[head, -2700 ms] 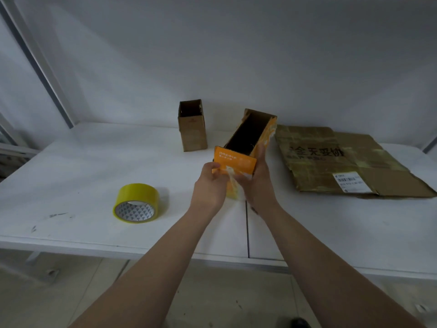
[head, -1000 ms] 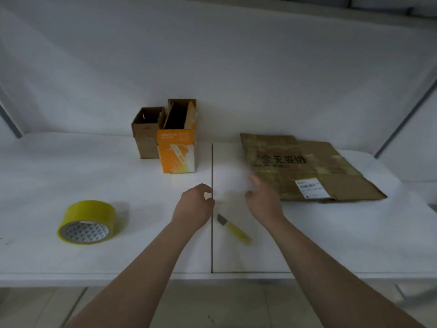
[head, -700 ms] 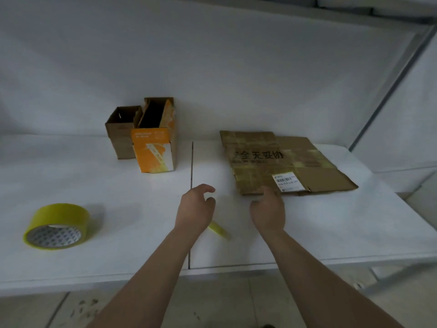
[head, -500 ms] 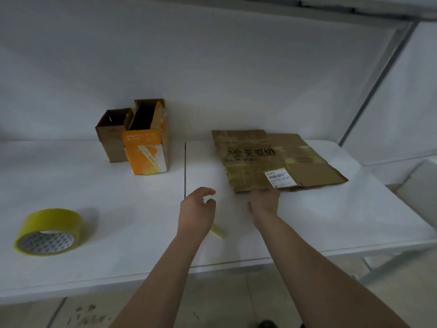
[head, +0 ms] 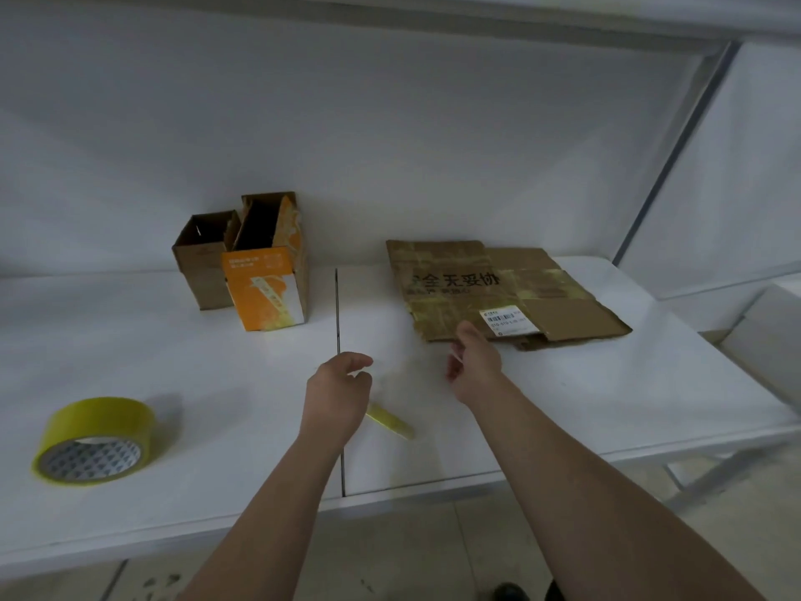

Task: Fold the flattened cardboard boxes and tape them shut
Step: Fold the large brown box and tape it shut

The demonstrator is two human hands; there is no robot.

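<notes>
The tape roll (head: 93,440) was yellow, 1 box (head: 264,292) orange and white, the flattened cardboard (head: 490,288) brown with black characters, the table (head: 173,383) white.

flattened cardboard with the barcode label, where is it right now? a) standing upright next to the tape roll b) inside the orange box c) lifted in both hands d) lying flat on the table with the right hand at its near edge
D: the flattened cardboard lies flat on the table, with the right hand reaching its near edge.
</notes>
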